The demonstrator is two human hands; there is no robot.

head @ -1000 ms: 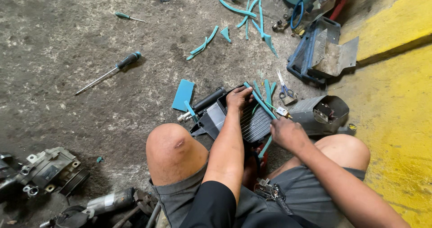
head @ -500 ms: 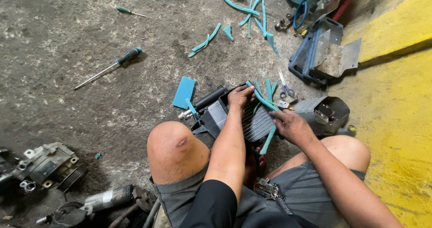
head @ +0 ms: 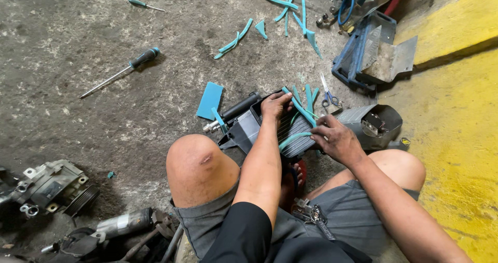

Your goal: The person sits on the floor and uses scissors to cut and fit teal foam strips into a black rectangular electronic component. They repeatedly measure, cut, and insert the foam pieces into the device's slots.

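Observation:
A black finned cooling unit with metal pipes lies on the concrete between my knees. My left hand rests on its far edge, fingers pressing down on a teal foam strip. My right hand sits on the near right side and pinches another teal foam strip that curves across the fins. More teal strips stick up behind the unit. A flat teal foam piece lies just left of it.
Blue-handled scissors lie behind the unit, next to a black plastic housing. Cut teal strips, two screwdrivers, a blue metal box, a compressor and other parts surround me. Yellow painted floor runs on the right.
My right hand has shifted down and left along the unit, drawing the foam strip across the fins. The left hand stays on the far edge.

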